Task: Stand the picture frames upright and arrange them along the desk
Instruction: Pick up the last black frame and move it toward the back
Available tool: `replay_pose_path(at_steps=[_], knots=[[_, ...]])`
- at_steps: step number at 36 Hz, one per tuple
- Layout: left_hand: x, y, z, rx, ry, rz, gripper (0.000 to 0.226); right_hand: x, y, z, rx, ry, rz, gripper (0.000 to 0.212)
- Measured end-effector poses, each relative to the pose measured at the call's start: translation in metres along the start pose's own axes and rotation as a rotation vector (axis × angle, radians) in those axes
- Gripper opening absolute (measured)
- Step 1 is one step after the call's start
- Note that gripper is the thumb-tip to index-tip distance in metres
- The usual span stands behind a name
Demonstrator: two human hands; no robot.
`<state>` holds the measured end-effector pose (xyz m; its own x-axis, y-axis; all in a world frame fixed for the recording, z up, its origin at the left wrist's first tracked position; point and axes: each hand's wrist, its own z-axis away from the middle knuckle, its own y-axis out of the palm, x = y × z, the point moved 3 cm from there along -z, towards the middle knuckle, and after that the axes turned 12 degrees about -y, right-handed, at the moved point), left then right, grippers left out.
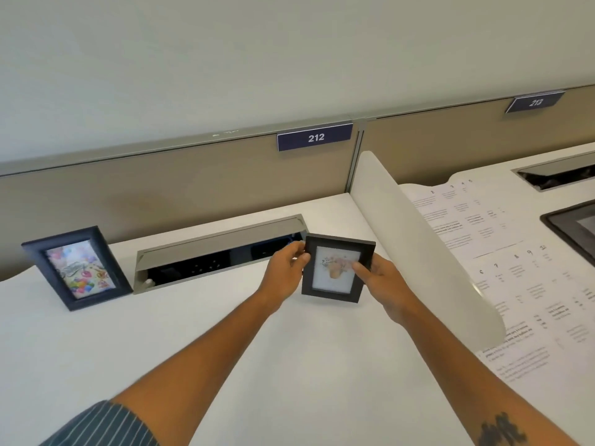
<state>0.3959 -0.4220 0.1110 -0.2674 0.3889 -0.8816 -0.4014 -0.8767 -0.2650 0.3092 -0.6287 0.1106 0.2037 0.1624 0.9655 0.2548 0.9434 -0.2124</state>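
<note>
Both hands hold a small black-framed picture with a pale print (336, 272) upright above the white desk (225, 333): the left hand (286, 273) pinches its left edge, while the right hand (384, 284) grips the right edge, thumb on the glass. A dark blue frame with a colourful print (77, 267) stands far left.
</note>
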Motion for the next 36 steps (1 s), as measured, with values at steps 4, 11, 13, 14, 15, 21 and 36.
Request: replay_pose_path(at_steps=[4,11,13,14,15,21,36], knots=[[-0.011,0.009,-0.028,-0.04,-0.051,0.026,0.027,-0.002,-0.007,-0.041,0.018,-0.003,0.033,0.027],[-0.033,0.019,-0.083,-0.072,-0.088,0.036,0.027,-0.01,-0.02,-0.107,-0.005,0.0,0.089,0.042],[-0.039,0.021,-0.097,-0.083,-0.095,0.038,0.025,-0.012,-0.023,-0.124,-0.014,-0.003,0.094,0.041],[-0.042,0.022,-0.104,-0.089,-0.094,0.035,0.024,-0.012,-0.025,-0.131,-0.018,-0.004,0.093,0.041],[-0.045,0.023,-0.111,-0.095,-0.091,0.03,0.023,-0.013,-0.027,-0.138,-0.024,-0.007,0.091,0.04],[-0.054,0.031,-0.14,-0.106,-0.106,0.023,0.025,-0.014,-0.033,-0.172,-0.056,-0.015,0.108,0.041],[-0.062,0.031,-0.172,-0.092,-0.102,-0.029,0.035,-0.027,-0.039,-0.209,0.005,0.0,0.073,0.042]])
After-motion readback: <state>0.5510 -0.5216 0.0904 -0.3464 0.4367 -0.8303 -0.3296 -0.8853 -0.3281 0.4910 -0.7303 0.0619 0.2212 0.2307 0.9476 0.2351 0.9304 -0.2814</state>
